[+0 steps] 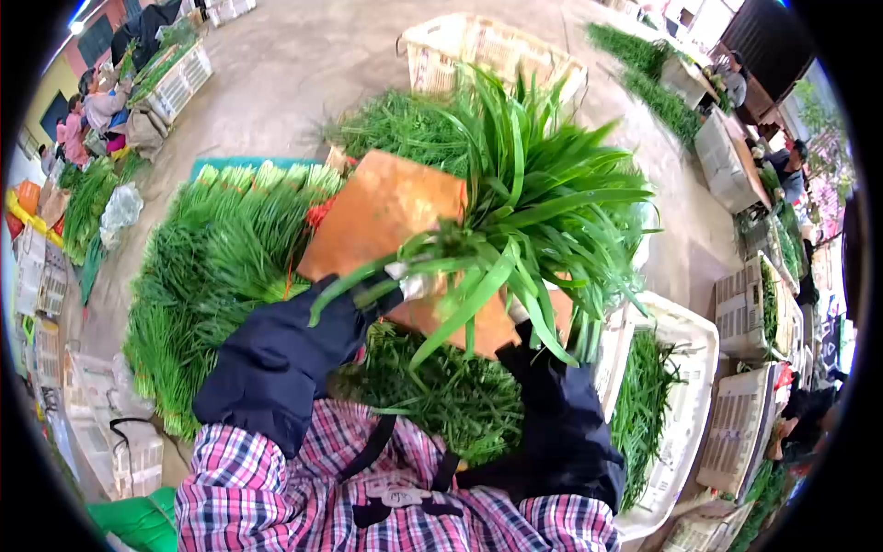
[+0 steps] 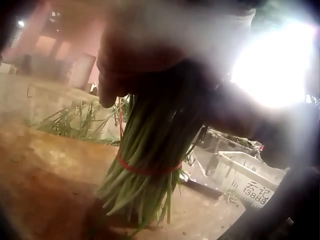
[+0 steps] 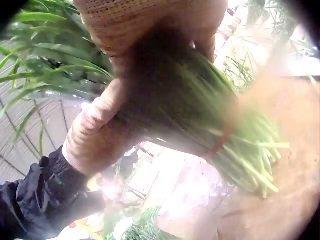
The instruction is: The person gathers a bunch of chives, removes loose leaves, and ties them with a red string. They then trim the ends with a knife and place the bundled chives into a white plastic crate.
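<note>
Both gloved hands grip a large leafy green bunch [image 1: 552,202] above an orange-brown board [image 1: 377,207]. My left hand [image 1: 409,281] is on its left side, and my right hand [image 1: 518,313], partly hidden by leaves, is nearer its right. In the left wrist view, the left hand [image 2: 150,55] wraps the upper stems; a red band circles the stems [image 2: 145,150] lower down, their cut ends close to the board [image 2: 60,170]. The right wrist view has the right hand [image 3: 155,25] around the tilted stems [image 3: 215,115], with the left hand [image 3: 95,125] beside it.
Tied green bunches [image 1: 230,230] are piled left of the board. Loose greens [image 1: 441,396] lie below it. A white crate [image 1: 704,368] with greens stands at right, another crate [image 1: 487,41] beyond the board. A dark narrow object [image 2: 200,189] lies on the board.
</note>
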Demonstrator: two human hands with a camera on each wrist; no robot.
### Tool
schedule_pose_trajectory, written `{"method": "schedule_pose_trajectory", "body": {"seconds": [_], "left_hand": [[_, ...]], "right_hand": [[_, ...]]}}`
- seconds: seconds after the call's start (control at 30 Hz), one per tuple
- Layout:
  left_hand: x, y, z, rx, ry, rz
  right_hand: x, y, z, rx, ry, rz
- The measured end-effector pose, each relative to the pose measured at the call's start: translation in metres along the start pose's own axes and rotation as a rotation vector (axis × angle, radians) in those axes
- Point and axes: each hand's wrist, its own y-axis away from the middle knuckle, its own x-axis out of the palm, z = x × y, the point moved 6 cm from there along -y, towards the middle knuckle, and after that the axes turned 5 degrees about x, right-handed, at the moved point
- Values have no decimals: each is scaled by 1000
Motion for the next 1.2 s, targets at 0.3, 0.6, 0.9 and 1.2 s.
{"method": "schedule_pose_trajectory", "body": {"seconds": [0.3, 0.6, 0.9, 1.2], "left_hand": [[6, 4, 7, -82, 470, -127], [-39, -53, 4, -269, -590, 131], [-107, -9, 38, -608, -236, -125], [-114, 81, 18, -144, -1365, -103]], "right_hand": [[-18, 24, 100, -416, -70, -261], [-6, -28, 41, 198, -706, -181], [70, -22, -51, 744, -813, -57], [74, 19, -71, 490, -639, -125]]}}
